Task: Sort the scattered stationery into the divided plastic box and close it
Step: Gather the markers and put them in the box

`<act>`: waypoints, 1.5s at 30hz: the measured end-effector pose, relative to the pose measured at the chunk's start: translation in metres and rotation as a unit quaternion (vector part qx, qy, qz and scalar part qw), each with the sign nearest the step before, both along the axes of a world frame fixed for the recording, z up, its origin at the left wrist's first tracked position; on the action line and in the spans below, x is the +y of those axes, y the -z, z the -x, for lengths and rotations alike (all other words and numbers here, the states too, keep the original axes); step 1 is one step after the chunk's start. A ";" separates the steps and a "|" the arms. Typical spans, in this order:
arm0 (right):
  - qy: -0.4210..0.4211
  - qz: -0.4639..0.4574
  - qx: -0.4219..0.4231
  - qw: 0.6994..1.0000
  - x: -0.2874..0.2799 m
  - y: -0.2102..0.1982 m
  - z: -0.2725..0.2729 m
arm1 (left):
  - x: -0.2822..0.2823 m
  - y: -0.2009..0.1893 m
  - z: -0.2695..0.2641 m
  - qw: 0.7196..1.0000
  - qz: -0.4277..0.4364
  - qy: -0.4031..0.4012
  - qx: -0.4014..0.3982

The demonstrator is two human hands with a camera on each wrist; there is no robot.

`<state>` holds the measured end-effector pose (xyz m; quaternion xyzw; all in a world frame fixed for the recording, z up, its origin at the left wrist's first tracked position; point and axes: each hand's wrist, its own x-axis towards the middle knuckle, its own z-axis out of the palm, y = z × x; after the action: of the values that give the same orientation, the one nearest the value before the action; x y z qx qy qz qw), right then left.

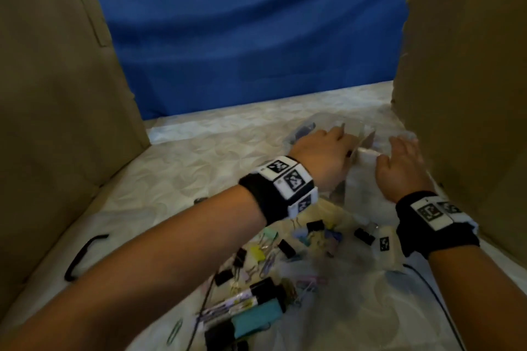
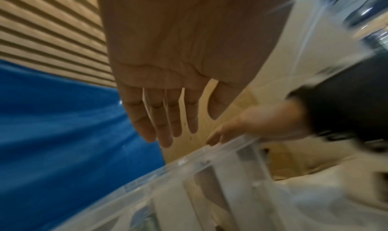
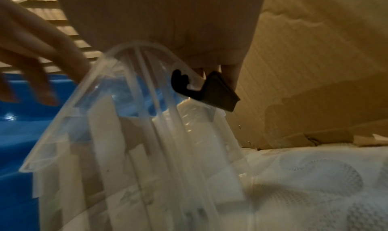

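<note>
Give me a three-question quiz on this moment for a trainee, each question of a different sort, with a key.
1. True or false: the left hand is curled into a tight fist.
2. Multiple choice: what sits right at the fingertips of the right hand, above the rim of the clear divided plastic box?
A. a teal eraser
B. a black metal binder clip
C. a green paper clip
3. Fill in: in the head view, the scattered coloured clips and the black-capped markers lie ___ to the person than the box does.

Key: 1 false, its fingers are straight and it holds nothing; 2 B; 3 nearer.
</note>
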<state>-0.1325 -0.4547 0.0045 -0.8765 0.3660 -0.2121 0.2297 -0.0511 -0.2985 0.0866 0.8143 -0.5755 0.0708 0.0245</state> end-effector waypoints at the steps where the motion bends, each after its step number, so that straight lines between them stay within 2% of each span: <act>1: -0.001 0.000 0.001 1.000 0.001 -0.002 0.001 | 0.021 -0.003 0.004 1.000 0.011 0.009 0.004; 4: 0.017 0.004 0.019 1.000 0.011 -0.010 0.006 | 0.088 -0.005 0.009 0.999 0.016 -0.025 0.042; 7: -0.001 0.085 0.029 0.996 0.037 -0.014 0.013 | 0.152 0.011 0.004 0.992 -0.003 -0.089 0.091; 10: -0.120 0.195 -0.015 0.973 0.091 -0.022 0.022 | 0.199 0.039 0.003 0.979 -0.060 -0.126 0.150; 12: -0.244 0.154 -0.025 0.957 0.138 -0.028 0.030 | 0.217 0.057 0.007 0.966 -0.100 -0.137 0.193; 13: -0.308 0.112 0.004 0.945 0.161 -0.030 0.036 | 0.223 0.066 0.011 0.962 -0.110 -0.139 0.209; 15: -0.421 0.065 0.079 0.901 0.199 -0.027 0.042 | 0.230 0.080 0.017 0.955 -0.115 -0.137 0.236; 17: -0.499 0.062 0.123 0.856 0.226 -0.021 0.044 | 0.232 0.090 0.021 0.952 -0.124 -0.138 0.243; 19: -0.538 0.086 0.159 0.823 0.243 -0.012 0.044 | 0.231 0.095 0.023 0.951 -0.138 -0.141 0.237; 21: -0.550 0.108 0.191 0.806 0.254 -0.003 0.044 | 0.229 0.096 0.024 0.953 -0.158 -0.140 0.219; 24: -0.538 0.130 0.242 0.797 0.261 0.006 0.045 | 0.227 0.101 0.023 0.954 -0.178 -0.132 0.204; 29: -0.476 0.128 0.328 0.806 0.255 0.016 0.042 | 0.220 0.100 0.018 0.943 -0.226 -0.136 0.202; 33: -0.432 0.056 0.312 0.845 0.248 0.012 0.042 | 0.217 0.098 0.017 0.937 -0.245 -0.125 0.214; 36: -0.457 0.033 0.249 0.853 0.255 0.000 0.043 | 0.221 0.096 0.012 0.933 -0.245 -0.111 0.241; 38: -0.502 0.029 0.235 0.832 0.269 -0.003 0.044 | 0.223 0.094 0.006 0.937 -0.239 -0.091 0.237; 41: -0.543 0.082 0.272 0.790 0.292 0.007 0.041 | 0.227 0.084 -0.004 0.942 -0.216 -0.100 0.237; 45: -0.518 0.098 0.358 0.771 0.306 0.021 0.036 | 0.235 0.069 -0.015 0.945 -0.169 -0.117 0.254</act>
<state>-0.1681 -0.1487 -0.0161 -0.9635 -0.1109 0.2333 0.0700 -0.0357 -0.0636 0.0171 0.8589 -0.4547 -0.2345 0.0240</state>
